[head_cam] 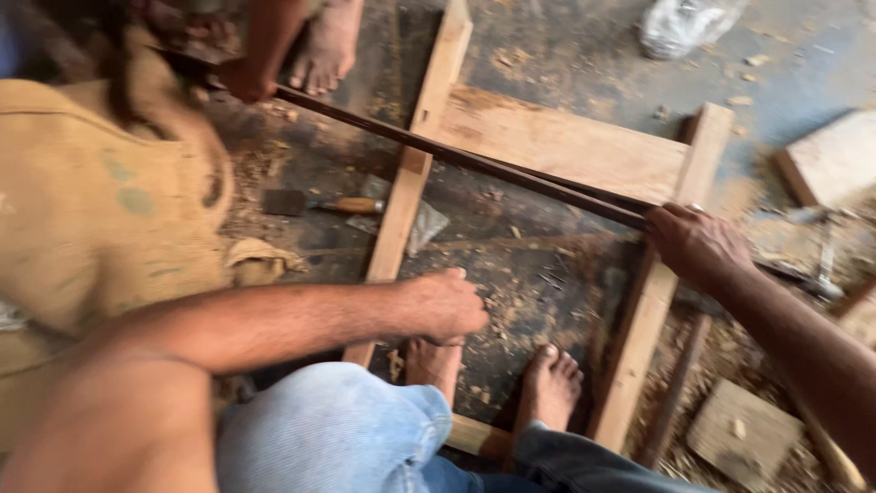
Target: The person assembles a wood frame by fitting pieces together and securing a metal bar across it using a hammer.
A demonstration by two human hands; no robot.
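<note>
Head view — right hand [698, 242] grips thin dark rod [474, 162] over rough wooden frame [557, 141].

We see a pale, matt, raw wooden frame [557, 141] crossed by a long dark smooth strip [456, 155]. Beside the frame lies a wooden-handled metal chisel [319, 204] on rough, shavings-strewn floor [529, 265].

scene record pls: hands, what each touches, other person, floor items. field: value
left hand: fist resting against left rail of wooden frame
right hand: gripping end of long dark strip over right rail
co-worker hand: holds strip's far end
crosspiece: wide board joining the rails
floor: chisel, wood shavings, offcut block
feet: own bare feet inside frame
</note>
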